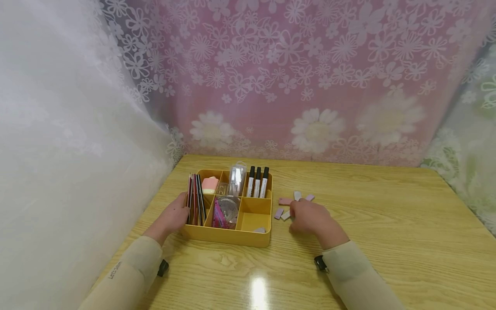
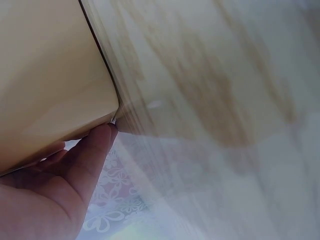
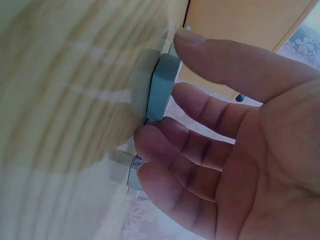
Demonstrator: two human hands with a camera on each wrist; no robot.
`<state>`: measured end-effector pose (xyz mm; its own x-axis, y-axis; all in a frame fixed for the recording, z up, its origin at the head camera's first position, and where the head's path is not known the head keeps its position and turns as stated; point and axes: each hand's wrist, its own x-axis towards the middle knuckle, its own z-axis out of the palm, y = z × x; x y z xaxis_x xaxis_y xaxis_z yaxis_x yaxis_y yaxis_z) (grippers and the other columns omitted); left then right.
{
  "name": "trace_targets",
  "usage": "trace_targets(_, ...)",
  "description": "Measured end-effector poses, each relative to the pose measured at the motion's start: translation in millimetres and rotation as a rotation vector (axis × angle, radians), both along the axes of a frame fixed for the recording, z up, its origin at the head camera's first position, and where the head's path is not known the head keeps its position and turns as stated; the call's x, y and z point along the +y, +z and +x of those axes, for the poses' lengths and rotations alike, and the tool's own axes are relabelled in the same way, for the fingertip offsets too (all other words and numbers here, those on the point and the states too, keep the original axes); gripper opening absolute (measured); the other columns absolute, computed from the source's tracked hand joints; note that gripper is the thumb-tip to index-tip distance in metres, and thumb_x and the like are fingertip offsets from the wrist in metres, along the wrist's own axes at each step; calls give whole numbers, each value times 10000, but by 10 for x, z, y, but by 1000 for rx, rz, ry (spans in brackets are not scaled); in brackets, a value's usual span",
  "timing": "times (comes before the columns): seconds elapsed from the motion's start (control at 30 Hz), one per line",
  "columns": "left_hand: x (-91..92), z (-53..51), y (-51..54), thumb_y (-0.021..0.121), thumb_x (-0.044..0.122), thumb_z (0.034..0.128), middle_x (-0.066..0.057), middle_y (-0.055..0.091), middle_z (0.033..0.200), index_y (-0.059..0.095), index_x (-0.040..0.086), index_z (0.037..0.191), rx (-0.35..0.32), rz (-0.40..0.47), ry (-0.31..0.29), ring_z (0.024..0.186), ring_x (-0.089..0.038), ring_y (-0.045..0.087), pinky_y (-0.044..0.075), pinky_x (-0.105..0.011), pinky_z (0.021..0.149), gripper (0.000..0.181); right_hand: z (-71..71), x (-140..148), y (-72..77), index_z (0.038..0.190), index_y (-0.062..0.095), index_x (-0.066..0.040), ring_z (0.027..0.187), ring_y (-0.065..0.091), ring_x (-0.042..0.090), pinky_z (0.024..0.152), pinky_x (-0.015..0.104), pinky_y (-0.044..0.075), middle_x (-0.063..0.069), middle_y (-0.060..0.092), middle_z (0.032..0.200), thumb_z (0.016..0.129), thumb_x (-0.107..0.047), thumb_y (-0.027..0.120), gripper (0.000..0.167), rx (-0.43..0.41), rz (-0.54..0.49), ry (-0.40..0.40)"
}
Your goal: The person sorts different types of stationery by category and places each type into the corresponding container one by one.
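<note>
A yellow compartment organizer [image 1: 224, 236] stands on the table. My left hand [image 1: 176, 214] holds its left side; in the left wrist view the fingers [image 2: 95, 150] lie against the lower edge of its wall [image 2: 55, 85]. My right hand [image 1: 311, 218] is over several small eraser-like blocks, among them a pink block [image 1: 285, 201] and a white block [image 1: 297, 195]. In the right wrist view its fingers are loosely bent around a teal block [image 3: 164, 86] on the tabletop, thumb and fingertips close to it, with no clear pinch. A greyish block [image 1: 260, 230] lies in the front right compartment.
The organizer also holds pencils [image 1: 195, 198], black-capped markers [image 1: 257, 183], a pink and cream item [image 1: 210, 184], a clear case [image 1: 237, 180], and a clear round piece beside a pink ruler-like piece [image 1: 219, 215]. Floral curtains [image 1: 310, 86] hang behind the wooden table [image 1: 368, 206].
</note>
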<state>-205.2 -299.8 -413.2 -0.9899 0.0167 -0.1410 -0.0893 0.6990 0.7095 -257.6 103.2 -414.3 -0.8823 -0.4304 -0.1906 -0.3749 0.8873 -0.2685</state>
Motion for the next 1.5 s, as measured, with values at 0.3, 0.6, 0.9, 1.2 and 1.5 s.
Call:
trace_targets(0.3, -16, -5, -27, 262, 98, 1064, -292, 232, 1606, 96, -16, 1601, -18, 29, 1, 1475, -468, 194, 173, -608, 1177, 574, -4, 9, -19, 1017, 662, -123, 739, 518, 199, 653, 394, 477, 21, 575, 962, 830, -64, 720, 204, 12, 8, 32)
trace_targets(0.6, -13, -4, -11, 254, 127, 1071, -269, 196, 1627, 81, 0, 1609, -24, 4, 0, 1487, -453, 167, 163, -609, 1179, 580, -10, 24, 15, 935, 602, -153, 719, 505, 212, 610, 389, 428, 13, 538, 867, 801, -134, 696, 165, 29, 10, 27)
trace_targets(0.9, -19, -9, -11, 258, 121, 1066, -276, 245, 1608, 109, -8, 1602, -13, 6, -7, 1476, -455, 206, 185, -609, 1176, 571, -6, -20, 106, 1005, 612, -162, 714, 492, 205, 555, 353, 419, 36, 533, 956, 842, -259, 700, 210, 144, -84, 32)
trace_targets(1.2, -18, -2, -9, 272, 114, 1066, -284, 270, 1594, 126, -15, 1595, -12, 8, -5, 1466, -458, 234, 204, -610, 1171, 563, 112, -113, 261, 1026, 582, -209, 739, 512, 152, 571, 318, 443, -6, 512, 990, 882, -338, 720, 238, 239, -184, 62)
trace_targets(1.5, -12, -4, -10, 276, 114, 1061, -282, 276, 1592, 129, -7, 1598, -12, 11, 4, 1466, -456, 235, 210, -614, 1170, 570, 244, -291, 343, 1283, 589, -165, 847, 622, 156, 519, 288, 452, 25, 589, 1163, 885, -380, 754, 481, 258, -312, 120)
